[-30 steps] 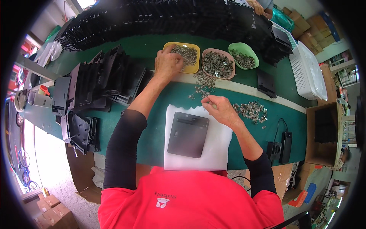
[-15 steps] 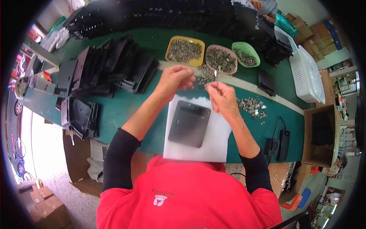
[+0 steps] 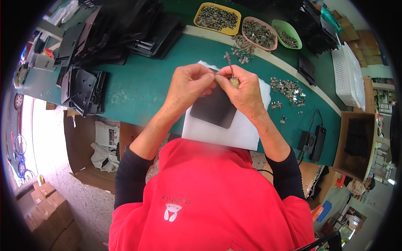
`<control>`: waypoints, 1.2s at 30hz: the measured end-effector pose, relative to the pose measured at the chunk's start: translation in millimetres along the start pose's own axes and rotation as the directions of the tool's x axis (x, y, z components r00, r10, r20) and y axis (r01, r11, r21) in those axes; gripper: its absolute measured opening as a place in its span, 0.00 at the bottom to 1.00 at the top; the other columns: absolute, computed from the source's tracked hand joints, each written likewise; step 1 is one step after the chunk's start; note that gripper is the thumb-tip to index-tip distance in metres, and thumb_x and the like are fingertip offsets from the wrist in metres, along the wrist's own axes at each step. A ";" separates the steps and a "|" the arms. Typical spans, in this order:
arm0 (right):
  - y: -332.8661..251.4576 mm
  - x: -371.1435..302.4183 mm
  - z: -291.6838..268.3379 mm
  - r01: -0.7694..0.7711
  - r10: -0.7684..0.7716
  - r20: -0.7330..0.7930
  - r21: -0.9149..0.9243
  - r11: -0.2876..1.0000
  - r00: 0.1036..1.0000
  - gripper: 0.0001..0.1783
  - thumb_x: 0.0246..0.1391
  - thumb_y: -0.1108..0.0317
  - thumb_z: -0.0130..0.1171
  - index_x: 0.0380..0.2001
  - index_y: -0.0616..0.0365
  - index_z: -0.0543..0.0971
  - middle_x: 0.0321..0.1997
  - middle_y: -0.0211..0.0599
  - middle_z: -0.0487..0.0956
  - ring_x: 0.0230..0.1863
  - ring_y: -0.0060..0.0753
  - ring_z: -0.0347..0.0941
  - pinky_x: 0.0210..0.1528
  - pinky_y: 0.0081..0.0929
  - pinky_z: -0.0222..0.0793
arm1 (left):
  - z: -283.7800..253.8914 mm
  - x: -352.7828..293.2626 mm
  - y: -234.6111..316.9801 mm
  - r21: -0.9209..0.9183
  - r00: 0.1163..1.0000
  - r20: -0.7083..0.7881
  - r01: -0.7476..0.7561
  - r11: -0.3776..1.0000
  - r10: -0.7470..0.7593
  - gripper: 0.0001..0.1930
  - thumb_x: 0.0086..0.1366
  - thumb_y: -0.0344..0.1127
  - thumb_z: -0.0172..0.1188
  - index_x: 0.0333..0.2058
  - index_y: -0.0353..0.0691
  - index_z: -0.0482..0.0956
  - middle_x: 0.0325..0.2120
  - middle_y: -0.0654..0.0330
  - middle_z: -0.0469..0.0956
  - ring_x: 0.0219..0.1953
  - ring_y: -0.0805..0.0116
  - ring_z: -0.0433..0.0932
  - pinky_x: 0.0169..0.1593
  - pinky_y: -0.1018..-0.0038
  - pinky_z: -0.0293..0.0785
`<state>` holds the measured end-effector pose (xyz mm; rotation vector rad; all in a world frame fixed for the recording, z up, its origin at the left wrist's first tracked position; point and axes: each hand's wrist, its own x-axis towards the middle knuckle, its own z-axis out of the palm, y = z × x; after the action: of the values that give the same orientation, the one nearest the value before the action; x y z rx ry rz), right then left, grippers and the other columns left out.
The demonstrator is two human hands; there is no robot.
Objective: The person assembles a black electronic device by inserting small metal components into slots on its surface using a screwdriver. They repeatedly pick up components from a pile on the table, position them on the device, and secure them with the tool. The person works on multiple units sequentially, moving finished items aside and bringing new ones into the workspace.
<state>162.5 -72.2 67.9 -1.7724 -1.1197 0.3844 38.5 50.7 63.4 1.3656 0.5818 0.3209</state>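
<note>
A flat dark panel [image 3: 213, 111] lies on a white padded sheet [image 3: 251, 136] in front of me. My left hand [image 3: 190, 88] is over the panel's far part, thumb and forefinger pinched; whatever is between them is hidden or too small to name. Its fingertips meet those of my right hand [image 3: 246, 92]. Closed in the right hand is a slim tool [image 3: 229, 60] with a thin shaft pointing away from me and a yellowish handle; it looks like a screwdriver. The hands cover the panel's far edge.
Yellow [image 3: 217, 19], pink [image 3: 259, 33] and green [image 3: 287, 34] trays hold small metal parts beyond a pale strip. Loose metal clips [image 3: 289, 92] lie at the right, near a black power adapter [image 3: 318, 142]. Black panels [image 3: 157, 37] are stacked at the left; a white basket [image 3: 347, 75] stands far right.
My hands, apart before, have come together at the fingertips over the panel's far part. The tool's shaft now shows clearly above the right hand. The whole view has tilted nearer to me.
</note>
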 end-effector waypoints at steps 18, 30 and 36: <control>34.2 -12.4 -24.3 0.175 -0.146 0.097 -0.486 0.856 0.985 0.15 0.49 0.63 0.67 0.39 0.58 0.80 0.40 0.39 0.76 0.34 0.43 0.78 0.34 0.35 0.76 | -7.8 -20.7 -39.1 -0.116 0.990 -0.097 0.092 0.989 -0.103 0.08 0.65 0.32 0.63 0.38 0.32 0.82 0.28 0.60 0.82 0.25 0.79 0.78 0.27 0.84 0.74; 32.0 -13.2 -19.1 -0.003 0.082 0.108 -0.588 0.809 0.991 0.12 0.50 0.63 0.68 0.33 0.59 0.81 0.33 0.36 0.77 0.32 0.44 0.78 0.33 0.36 0.74 | 7.0 1.9 -39.0 0.549 0.953 -0.235 -0.035 0.835 0.194 0.07 0.65 0.31 0.60 0.36 0.32 0.81 0.23 0.64 0.80 0.25 0.80 0.75 0.26 0.81 0.70; 17.1 -18.1 -10.7 0.075 -0.018 0.100 -0.599 0.797 0.995 0.11 0.46 0.66 0.70 0.31 0.59 0.80 0.31 0.33 0.76 0.24 0.39 0.77 0.25 0.32 0.72 | 6.3 -1.9 -37.3 0.615 0.936 -0.271 -0.012 0.789 0.226 0.06 0.64 0.31 0.61 0.33 0.33 0.79 0.25 0.63 0.78 0.24 0.78 0.74 0.29 0.77 0.71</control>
<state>169.0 -94.9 54.7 -2.2913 -1.4586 0.0669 36.3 37.3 28.0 2.0007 0.9347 0.5035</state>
